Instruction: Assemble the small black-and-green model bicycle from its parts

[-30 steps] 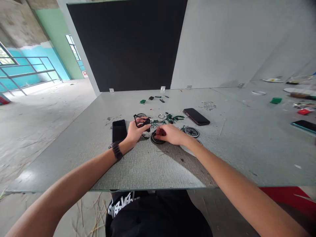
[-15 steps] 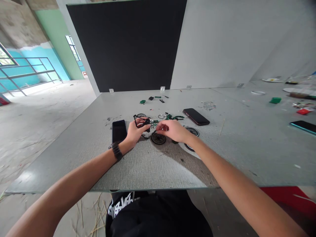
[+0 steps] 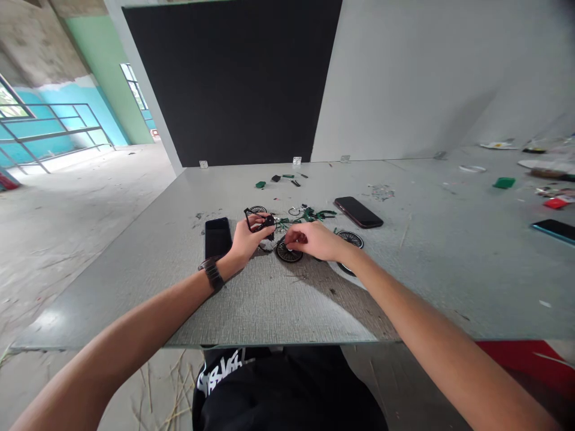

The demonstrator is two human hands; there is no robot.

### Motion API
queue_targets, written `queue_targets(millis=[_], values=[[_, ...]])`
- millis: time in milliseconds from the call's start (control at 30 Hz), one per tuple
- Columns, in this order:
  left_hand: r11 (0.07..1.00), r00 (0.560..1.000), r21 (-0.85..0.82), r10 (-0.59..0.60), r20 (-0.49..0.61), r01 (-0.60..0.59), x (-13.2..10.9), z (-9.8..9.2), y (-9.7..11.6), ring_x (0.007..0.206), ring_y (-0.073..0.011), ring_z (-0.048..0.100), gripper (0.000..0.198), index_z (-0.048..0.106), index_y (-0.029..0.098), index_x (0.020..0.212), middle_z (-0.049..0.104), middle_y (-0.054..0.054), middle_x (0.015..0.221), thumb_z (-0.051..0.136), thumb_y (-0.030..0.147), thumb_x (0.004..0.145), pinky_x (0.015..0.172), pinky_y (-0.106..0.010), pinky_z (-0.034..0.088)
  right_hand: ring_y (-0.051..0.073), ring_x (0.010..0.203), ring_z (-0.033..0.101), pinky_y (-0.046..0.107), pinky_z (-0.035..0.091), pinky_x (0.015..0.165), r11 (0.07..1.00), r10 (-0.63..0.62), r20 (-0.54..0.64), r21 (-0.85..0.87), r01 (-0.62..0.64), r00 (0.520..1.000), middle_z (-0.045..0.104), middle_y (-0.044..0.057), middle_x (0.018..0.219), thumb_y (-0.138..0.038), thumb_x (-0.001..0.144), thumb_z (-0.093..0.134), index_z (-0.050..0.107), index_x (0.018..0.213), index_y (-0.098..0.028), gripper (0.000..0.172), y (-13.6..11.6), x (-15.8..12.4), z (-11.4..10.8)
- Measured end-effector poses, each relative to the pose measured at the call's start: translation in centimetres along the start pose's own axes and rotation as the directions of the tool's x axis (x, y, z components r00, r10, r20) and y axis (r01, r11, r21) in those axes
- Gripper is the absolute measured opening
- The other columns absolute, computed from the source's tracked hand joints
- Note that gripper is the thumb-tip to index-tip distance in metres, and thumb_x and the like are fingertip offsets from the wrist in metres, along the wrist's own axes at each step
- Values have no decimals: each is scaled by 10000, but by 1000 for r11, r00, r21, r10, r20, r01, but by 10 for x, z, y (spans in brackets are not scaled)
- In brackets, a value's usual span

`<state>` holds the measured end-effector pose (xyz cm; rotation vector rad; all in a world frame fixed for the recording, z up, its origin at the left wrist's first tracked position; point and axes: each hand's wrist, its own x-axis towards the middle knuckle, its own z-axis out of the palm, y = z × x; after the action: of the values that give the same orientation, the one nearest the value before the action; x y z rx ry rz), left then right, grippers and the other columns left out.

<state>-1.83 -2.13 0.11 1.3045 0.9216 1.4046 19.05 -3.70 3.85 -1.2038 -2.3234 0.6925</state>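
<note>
My left hand (image 3: 245, 240) is closed round a small black bicycle frame part (image 3: 260, 222) near the middle of the grey table (image 3: 269, 299). My right hand (image 3: 314, 239) is curled in a pinch just above a small black spoked wheel (image 3: 287, 254); what its fingertips hold is too small to make out. A second black wheel (image 3: 353, 239) lies right of that hand, partly hidden by my wrist. Green and silver model bicycle parts (image 3: 309, 213) are scattered just beyond both hands. A dark watch sits on my left wrist.
A black phone (image 3: 218, 237) lies left of my left hand and another dark phone (image 3: 358, 212) sits to the far right of the parts. Small green and black pieces (image 3: 278, 178) lie near the back edge. At the far right are more bits and a third phone (image 3: 554, 228).
My right hand lifted off the black wheel and rose toward the frame part, then came back down a little over the wheel. The left hand stayed put.
</note>
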Motion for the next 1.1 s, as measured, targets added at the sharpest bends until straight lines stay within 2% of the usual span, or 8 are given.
queue_targets(millis=[467,633,767,900,1100], values=[[1000,1000,19,-3,-7,3,0,0,0,848,-165,674,377,707,141,1005,702,-58,933,840,225,663,805,-323,550,183,720,667,326,486,682,998,31,9,-48,-30,999,751,62,820,-241,855,703,735,895,-182,78,3,3,4],[1000,1000,18,-3,-2,3,0,-1,0,846,-158,666,376,707,144,1002,692,-51,934,842,237,664,788,-305,541,181,717,641,320,458,672,994,7,-6,-111,-7,1000,742,58,832,-323,864,719,762,943,-198,154,3,2,1],[1000,1000,17,-15,-8,15,0,0,1,851,-157,663,377,703,145,1002,689,-50,939,837,232,661,771,-293,536,199,810,641,325,471,735,986,-4,53,-163,13,999,730,76,942,-377,844,750,773,1062,-199,283,4,2,-1],[1000,1000,16,-13,-9,13,-1,0,1,847,-158,662,381,705,144,1005,691,-51,937,836,231,658,764,-287,533,226,887,643,354,489,812,979,16,59,-202,-4,998,700,105,1039,-395,857,733,737,1201,-201,395,7,3,0],[1000,1000,7,-5,-11,5,-1,1,1,854,-165,669,368,710,143,991,701,-60,943,840,229,658,774,-295,537,255,955,629,402,491,875,971,12,57,-239,2,998,662,116,1078,-419,872,713,746,1180,-224,366,13,3,3]])
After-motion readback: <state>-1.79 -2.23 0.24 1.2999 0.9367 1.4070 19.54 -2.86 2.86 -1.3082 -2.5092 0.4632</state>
